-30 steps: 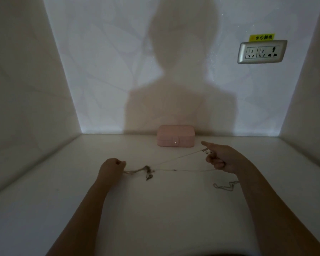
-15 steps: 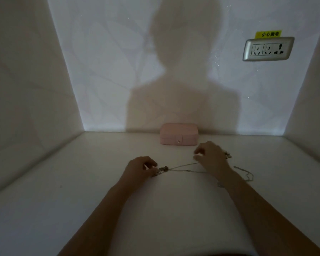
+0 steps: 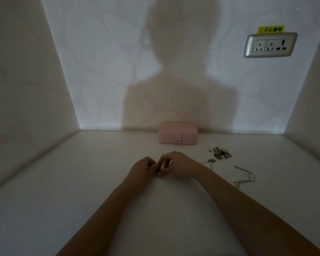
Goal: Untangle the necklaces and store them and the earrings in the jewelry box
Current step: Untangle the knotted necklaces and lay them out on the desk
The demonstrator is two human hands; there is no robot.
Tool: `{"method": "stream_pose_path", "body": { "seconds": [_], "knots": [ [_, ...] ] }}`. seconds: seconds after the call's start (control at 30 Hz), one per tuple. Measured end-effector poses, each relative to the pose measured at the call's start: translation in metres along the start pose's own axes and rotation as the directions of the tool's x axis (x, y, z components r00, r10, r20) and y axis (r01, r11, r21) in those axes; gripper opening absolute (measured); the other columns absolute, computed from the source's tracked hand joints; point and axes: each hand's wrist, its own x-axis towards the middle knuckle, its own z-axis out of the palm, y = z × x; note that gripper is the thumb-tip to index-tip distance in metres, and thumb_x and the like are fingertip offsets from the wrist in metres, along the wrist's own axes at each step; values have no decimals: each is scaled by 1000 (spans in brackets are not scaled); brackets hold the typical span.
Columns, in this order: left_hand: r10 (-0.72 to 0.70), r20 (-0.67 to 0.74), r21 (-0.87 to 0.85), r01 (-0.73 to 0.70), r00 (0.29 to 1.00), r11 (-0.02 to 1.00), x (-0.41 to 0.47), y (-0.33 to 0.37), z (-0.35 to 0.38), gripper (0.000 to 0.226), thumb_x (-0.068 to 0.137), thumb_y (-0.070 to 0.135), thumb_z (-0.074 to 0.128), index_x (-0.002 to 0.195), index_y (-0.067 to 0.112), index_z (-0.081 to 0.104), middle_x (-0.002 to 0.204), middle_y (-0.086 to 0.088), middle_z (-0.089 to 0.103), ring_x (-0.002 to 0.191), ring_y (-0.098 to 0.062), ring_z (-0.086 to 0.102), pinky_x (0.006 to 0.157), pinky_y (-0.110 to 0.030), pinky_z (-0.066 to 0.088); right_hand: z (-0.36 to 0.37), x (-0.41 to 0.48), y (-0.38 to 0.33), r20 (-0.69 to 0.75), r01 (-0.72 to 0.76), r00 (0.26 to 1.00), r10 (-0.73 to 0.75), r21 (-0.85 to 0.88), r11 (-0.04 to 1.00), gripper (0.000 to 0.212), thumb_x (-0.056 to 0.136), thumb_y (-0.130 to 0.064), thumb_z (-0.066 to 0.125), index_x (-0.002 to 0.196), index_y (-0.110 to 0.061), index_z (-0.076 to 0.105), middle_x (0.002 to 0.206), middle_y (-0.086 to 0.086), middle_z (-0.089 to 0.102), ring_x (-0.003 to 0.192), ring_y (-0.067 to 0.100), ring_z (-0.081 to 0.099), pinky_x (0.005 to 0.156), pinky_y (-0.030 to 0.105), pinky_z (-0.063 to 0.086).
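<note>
The hands have closed together; left hand (image 3: 141, 171) and right hand (image 3: 179, 165) pinch a fine chain knot (image 3: 158, 170).

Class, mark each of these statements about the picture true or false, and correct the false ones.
1. The pink jewelry box has its lid open. False: it is closed, with the clasp fastened.
2. The left hand and right hand meet in front of the box and pinch a necklace tangle between their fingertips. True.
3. The pile of earrings lies inside the box. False: it lies on the table, in front of the box and to its right.
4. A loose chain necklace lies on the table right of the right forearm. True.
5. The wall socket is on the left side wall. False: it is on the back wall, upper right.
</note>
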Motion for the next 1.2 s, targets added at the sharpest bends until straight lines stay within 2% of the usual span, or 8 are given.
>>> {"method": "stream_pose_path", "body": {
  "seconds": [0.2, 0.43, 0.53, 0.7, 0.83, 0.97, 1.07, 1.2],
  "knots": [
    [-49, -44, -281, 35, 998, 959, 1, 3, -5, 21, 96, 16, 45, 76, 17, 51, 63, 2, 55, 45, 2, 47, 46, -10, 35, 9, 3, 1, -79, 14, 997, 10, 289, 957, 7, 79, -18, 72, 85, -18, 72, 79, -7, 68, 68, -1, 60, 67, 14, 45],
    [-54, 50, -307, 67, 997, 949, 1, 11, -3, 34, 101, 28, 33, 74, 16, 50, 71, 3, 49, 74, -16, 46, 62, -21, 34, 6, -7, 5, -157, 18, 982, 104, 628, 778, 4, 77, -13, 75, 80, -15, 73, 62, -2, 66, 53, 6, 54, 52, 15, 39],
    [-81, 30, -473, 86, 996, 877, -1, 12, -4, 36, 101, 28, 34, 77, 17, 59, 72, 3, 58, 68, -11, 52, 63, -22, 39, 6, -8, 2, -136, 29, 987, 83, 664, 747, 7, 83, -11, 69, 88, -14, 72, 68, -3, 71, 59, 6, 63, 56, 14, 46],
    [-138, -69, -627, 65, 988, 776, 0, 11, -6, 32, 95, 27, 49, 73, 6, 60, 74, -13, 59, 74, -21, 55, 71, -32, 44, 13, -5, -1, -122, 26, 989, 87, 711, 703, 8, 84, 1, 62, 86, -6, 59, 78, 17, 72, 60, 21, 66, 58, 25, 51],
    [-144, -40, -809, 53, 989, 585, 1, 10, -12, 35, 95, 23, 49, 73, -1, 62, 74, -16, 65, 75, -21, 63, 80, -32, 52, 8, -3, 0, -162, 50, 984, 68, 631, 774, 10, 81, -4, 70, 79, -10, 62, 71, 4, 67, 56, 13, 63, 56, 25, 50],
    [-178, 40, -912, 109, 983, 395, 2, 11, -15, 32, 96, 22, 49, 66, 9, 49, 51, -2, 49, 51, -15, 50, 66, -31, 51, 3, -4, 3, -165, 56, 984, 67, 645, 763, 10, 75, -17, 77, 73, -17, 67, 64, 1, 60, 57, 14, 50, 58, 25, 43],
    [-203, 106, -908, 178, 974, 380, 2, 11, -17, 34, 97, 27, 47, 66, 15, 40, 49, 4, 31, 41, -9, 30, 40, -20, 35, 2, -5, 2, -119, 62, 992, 40, 744, 665, 11, 72, -20, 77, 70, -15, 68, 66, 3, 57, 59, 13, 45, 57, 22, 38],
    [-214, 170, -883, 245, 962, 400, 1, 10, -18, 34, 97, 33, 45, 68, 16, 41, 48, 7, 22, 39, -6, 18, 32, -16, 16, -1, -6, 3, -56, 8, 997, 60, 793, 610, 8, 78, -3, 71, 80, -10, 70, 75, 4, 66, 65, 12, 57, 63, 19, 47]
  ]
}}
